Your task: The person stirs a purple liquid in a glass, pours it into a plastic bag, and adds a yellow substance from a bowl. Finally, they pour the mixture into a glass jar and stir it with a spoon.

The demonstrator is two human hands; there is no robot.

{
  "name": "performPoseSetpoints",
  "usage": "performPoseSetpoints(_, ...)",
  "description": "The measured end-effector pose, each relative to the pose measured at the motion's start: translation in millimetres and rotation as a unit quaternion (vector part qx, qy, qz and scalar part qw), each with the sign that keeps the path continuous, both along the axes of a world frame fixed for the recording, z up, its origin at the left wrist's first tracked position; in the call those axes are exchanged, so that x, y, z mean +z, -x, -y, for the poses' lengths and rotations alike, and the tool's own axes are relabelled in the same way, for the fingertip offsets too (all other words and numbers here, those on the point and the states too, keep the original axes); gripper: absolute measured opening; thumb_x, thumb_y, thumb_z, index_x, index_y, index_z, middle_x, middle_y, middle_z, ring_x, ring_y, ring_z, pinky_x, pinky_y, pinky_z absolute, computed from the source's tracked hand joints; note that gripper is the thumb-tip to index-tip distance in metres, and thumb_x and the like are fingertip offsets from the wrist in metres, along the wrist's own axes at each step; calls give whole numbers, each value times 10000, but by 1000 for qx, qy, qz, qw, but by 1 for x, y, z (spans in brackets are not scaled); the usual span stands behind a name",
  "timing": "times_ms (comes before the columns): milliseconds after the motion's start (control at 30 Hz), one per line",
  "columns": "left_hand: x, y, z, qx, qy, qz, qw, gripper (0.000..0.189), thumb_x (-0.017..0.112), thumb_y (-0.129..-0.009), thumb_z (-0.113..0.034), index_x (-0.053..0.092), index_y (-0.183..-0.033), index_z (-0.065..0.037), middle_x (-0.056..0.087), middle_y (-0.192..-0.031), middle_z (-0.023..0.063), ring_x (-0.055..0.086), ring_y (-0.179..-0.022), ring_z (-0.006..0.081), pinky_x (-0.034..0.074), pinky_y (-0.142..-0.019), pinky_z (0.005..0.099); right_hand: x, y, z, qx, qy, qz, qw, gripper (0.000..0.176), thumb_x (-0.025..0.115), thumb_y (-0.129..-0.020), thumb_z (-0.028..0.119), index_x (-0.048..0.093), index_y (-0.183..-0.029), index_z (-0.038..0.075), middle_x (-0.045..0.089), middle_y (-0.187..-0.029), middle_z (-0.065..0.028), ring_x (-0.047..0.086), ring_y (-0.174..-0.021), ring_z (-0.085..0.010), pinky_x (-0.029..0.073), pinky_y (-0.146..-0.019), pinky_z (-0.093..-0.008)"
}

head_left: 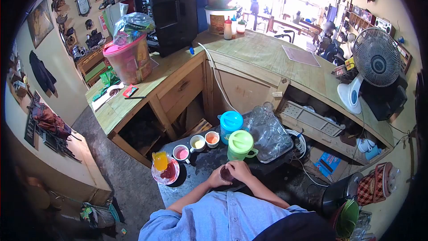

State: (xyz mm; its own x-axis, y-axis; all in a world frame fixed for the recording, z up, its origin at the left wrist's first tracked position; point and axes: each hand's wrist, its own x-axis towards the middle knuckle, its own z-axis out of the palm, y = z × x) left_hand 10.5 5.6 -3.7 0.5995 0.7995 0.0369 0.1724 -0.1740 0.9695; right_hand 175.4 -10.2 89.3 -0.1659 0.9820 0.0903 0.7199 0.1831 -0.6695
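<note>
Steadying it upright on the table, left hand and right hand both clasp 1 dark glass.

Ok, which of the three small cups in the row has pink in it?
The leftmost cup: its contents are pink. The middle cup holds pale yellow, the right cup orange.

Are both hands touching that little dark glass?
Touching. The head view shows the left hand and right hand wrapped around the dark glass, with no gap.
</note>
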Motion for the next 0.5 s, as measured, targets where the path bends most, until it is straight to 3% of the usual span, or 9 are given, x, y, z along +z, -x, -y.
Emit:
performPoseSetpoints(67, 3, 0, 0, 7, -18, 19, 1000, 872, 903, -544, -223, 469, -1279, -45, 599, -1183, 124, 583, -1104, 234, 454, -969, 359, 0, 0, 0, -15, -32, -40, 999, 237, 584, -864, 251, 700, -854, 44, 666, -807, -172, 653, -761, -356, 515, -687, -441)
performPoseSetpoints(167, 2, 1, 0, 0, -1, -25, 1000, 873, 904, -545, -222, 467, -1280, -42, 599, -1182, 119, 579, -1108, 229, 450, -974, 354, -4, -2, 0, 6, -5, 63, 998, 225, 583, -862, 243, 704, -854, 54, 670, -816, -168, 654, -758, -356, 518, -688, -439)
performPoseSetpoints(233, -1, 0, -1, -1, -3, -2, 1000, 873, 904, -548, -217, 466, -1282, -43, 597, -1189, 113, 572, -1117, 220, 442, -983, 348, -8, -2, -3, 7, -12, -32, 999, 220, 584, -860, 245, 705, -850, 61, 671, -816, -165, 655, -753, -355, 521, -685, -437)
performPoseSetpoints(333, 0, 0, 0, 4, -4, 1, 1000, 876, 905, -549, -214, 464, -1286, -43, 595, -1193, 110, 567, -1122, 212, 436, -990, 344, 1, -1, 1, -23, -21, 24, 999, 223, 580, -864, 245, 705, -841, 62, 670, -809, -170, 657, -754, -353, 523, -684, -434)
performPoseSetpoints(500, 2, 0, 0, -4, 7, 10, 1000, 888, 909, -547, -215, 458, -1293, -40, 591, -1200, 112, 566, -1126, 209, 433, -994, 342, 1, -2, -1, -8, -10, -3, 1000, 229, 575, -869, 247, 701, -825, 60, 669, -800, -175, 655, -743, -354, 521, -684, -440)
